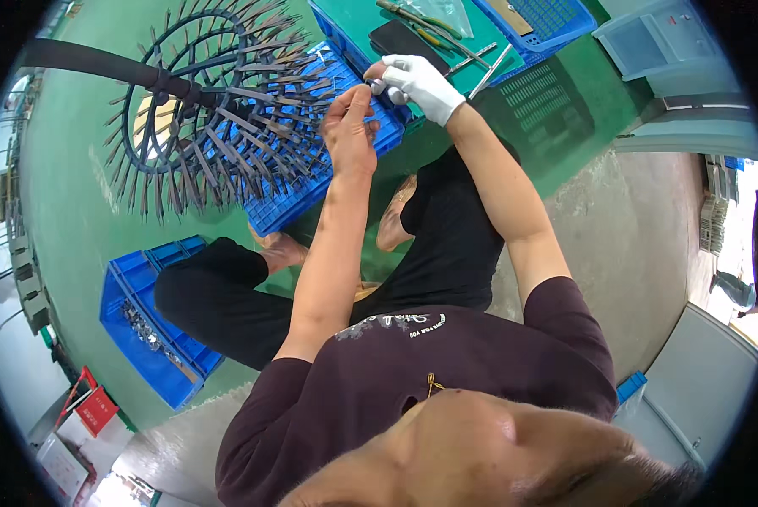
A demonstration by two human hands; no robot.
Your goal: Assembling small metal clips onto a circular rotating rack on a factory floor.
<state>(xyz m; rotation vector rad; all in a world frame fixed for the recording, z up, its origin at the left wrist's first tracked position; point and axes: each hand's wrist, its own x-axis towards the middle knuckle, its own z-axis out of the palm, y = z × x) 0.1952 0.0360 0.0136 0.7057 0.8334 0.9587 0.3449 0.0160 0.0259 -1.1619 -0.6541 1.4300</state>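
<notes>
My left hand (350,133), bare, is raised beside the round dark metal rack (218,110) with many clip-like prongs. Its thumb and fingers are pinched together at the tips. Close by on the right, my right hand (417,87) wears a white glove that leaves a fingertip uncovered. Its fingers are also curled into a pinch, almost meeting the left hand. Whatever lies between the fingertips is too small to make out. Beneath the hands and the rack's right side is a blue plastic crate (290,201).
A green-topped surface (349,19) bears a black case (407,46), green-handled pliers (434,38), a clear plastic bag (451,13) and metal rods (489,72). A blue bin (113,296) with small shiny parts stands by my left knee. Another blue basket (556,21) is at the far right.
</notes>
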